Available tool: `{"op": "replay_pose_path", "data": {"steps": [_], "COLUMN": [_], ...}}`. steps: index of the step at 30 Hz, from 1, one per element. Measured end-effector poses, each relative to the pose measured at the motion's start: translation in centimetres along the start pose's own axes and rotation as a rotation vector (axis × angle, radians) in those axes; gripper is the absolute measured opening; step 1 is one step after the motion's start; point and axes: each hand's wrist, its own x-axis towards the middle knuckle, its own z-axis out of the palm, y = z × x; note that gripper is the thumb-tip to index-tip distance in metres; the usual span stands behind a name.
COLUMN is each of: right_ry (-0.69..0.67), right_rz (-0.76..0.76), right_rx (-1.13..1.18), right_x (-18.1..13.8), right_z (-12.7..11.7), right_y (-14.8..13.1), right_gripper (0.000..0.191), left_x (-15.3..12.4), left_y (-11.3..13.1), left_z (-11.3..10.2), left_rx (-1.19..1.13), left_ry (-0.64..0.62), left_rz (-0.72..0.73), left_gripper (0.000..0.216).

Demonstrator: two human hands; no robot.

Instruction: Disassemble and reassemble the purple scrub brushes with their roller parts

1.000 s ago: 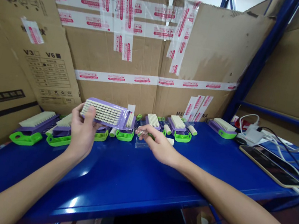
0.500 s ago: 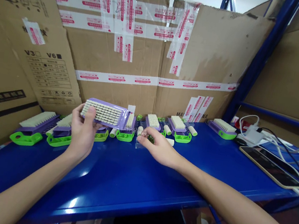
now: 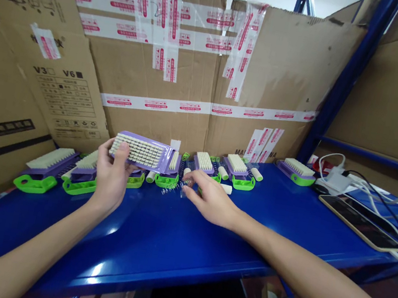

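My left hand (image 3: 113, 176) is closed around a purple brush head (image 3: 141, 151) with cream bristles facing me, raised above the shelf and tilted. The thumb presses on the bristles. My right hand (image 3: 213, 199) has its fingertips pinched on a thin metal coil spring (image 3: 170, 188), which sticks out to the left over the shelf. A clear plastic piece shows under these fingers, partly hidden. Just behind the spring stands a green handle piece (image 3: 166, 181). White rollers with green ends, one of them a roller (image 3: 226, 189) beside my right hand, lie among the brushes.
Along the back of the blue shelf (image 3: 154, 242) sit several purple brushes with green handles, such as the brush (image 3: 236, 164). Taped cardboard (image 3: 151, 71) walls the back. On the right lie a phone (image 3: 361, 222) and a charger (image 3: 334, 178) with tangled cables.
The coil spring now shows extending left from my right fingertips. My right hand has shifted only slightly; my left hand keeps the brush head almost still.
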Motion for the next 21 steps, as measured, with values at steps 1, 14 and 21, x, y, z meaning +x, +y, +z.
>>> {"op": "replay_pose_path", "data": {"steps": [1, 14, 21], "right_ry": [-0.001, -0.079, -0.114], "right_rz": [-0.005, -0.089, -0.044], "right_rx": [0.005, -0.017, -0.054], "right_x": [0.0, 0.0, 0.0], "right_z": [0.0, 0.3, 0.2], "right_y": [0.1, 1.1, 0.7], "right_gripper": [0.019, 0.017, 0.008], "left_x": [0.0, 0.0, 0.0], "left_y": [0.0, -0.1, -0.1], "left_z": [0.0, 0.0, 0.0], "left_rx": [0.001, -0.009, -0.004], "left_ry": [-0.001, 0.003, -0.012], "left_rz": [0.0, 0.001, 0.017], "left_gripper": [0.042, 0.047, 0.045]}}
